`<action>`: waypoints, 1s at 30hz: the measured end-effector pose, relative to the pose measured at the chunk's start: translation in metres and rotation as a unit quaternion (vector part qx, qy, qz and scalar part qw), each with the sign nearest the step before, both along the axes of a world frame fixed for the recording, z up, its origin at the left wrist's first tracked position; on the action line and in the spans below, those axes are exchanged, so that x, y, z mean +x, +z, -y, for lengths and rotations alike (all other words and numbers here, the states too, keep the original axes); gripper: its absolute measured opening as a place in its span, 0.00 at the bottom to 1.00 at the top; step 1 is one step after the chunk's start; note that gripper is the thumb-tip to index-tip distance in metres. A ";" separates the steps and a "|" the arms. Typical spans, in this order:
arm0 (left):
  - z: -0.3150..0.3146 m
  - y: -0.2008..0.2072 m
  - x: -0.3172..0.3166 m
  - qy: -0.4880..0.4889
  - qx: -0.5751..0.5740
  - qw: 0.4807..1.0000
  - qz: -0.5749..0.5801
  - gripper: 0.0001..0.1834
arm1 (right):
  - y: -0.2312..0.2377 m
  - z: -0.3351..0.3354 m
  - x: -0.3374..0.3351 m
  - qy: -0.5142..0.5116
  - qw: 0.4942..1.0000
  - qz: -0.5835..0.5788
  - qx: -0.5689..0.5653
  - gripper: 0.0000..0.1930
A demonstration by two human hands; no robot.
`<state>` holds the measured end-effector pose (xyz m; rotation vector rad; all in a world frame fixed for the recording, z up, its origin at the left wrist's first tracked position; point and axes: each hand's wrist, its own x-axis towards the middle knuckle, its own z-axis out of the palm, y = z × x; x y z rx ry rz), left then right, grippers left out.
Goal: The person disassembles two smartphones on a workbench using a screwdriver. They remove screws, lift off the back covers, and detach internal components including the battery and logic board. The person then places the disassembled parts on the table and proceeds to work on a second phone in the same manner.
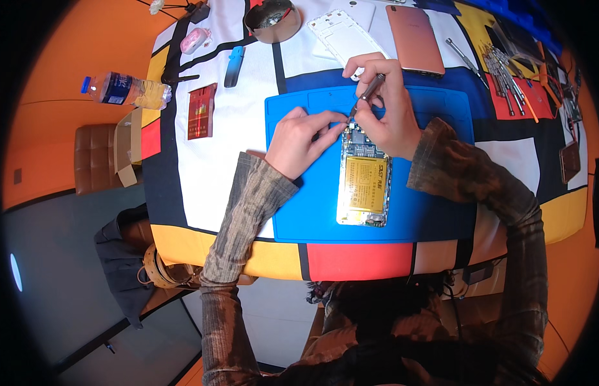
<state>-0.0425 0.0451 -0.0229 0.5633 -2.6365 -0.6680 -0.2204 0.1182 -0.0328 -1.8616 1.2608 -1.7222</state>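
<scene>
An opened phone (383, 193) lies on a blue mat (434, 212), its circuit board (365, 149) bare at the far end and a gold battery (365, 185) below. My left hand (304, 138) comes from the left, with thumb and forefinger closed at the phone's far left corner. In the pinched fingers of my right hand (393, 116) is a dark, slim screwdriver (370, 90). It slants down and left, its tip by the same corner and close to my left fingertips. What lies right under the tip is too small to make out.
Beyond the mat are a white phone frame (341, 35), a copper-coloured phone (415, 38) and a round dark ashtray (273, 26). Left stand a blue lighter (234, 66), a red packet (201, 111) and a lying bottle (129, 90). Several screwdrivers (505, 74) lie far right.
</scene>
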 end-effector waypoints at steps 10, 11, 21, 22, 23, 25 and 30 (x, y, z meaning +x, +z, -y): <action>0.001 -0.004 -0.007 0.078 -0.023 0.996 -0.020 0.07 | -0.004 0.005 -0.003 -0.031 0.993 0.113 0.007 0.20; 0.003 -0.004 -0.010 0.094 -0.014 0.995 -0.015 0.07 | -0.005 0.007 -0.003 -0.038 0.991 0.128 0.006 0.20; 0.003 -0.004 -0.012 0.137 -0.026 0.990 -0.003 0.08 | -0.006 0.001 -0.005 0.032 0.996 0.088 0.003 0.21; 0.003 -0.004 -0.012 0.134 -0.031 0.990 -0.006 0.09 | -0.006 0.001 -0.004 0.036 0.995 0.089 0.006 0.21; 0.003 -0.004 -0.011 0.131 -0.035 0.991 -0.010 0.09 | -0.006 0.001 -0.004 0.041 0.995 0.090 0.009 0.21; 0.003 -0.006 -0.010 0.136 -0.028 0.990 -0.013 0.09 | -0.005 0.000 -0.005 0.048 0.995 0.082 0.015 0.21; 0.004 -0.010 -0.011 0.133 -0.030 0.989 -0.060 0.08 | -0.005 -0.001 -0.006 0.058 0.997 0.050 0.014 0.21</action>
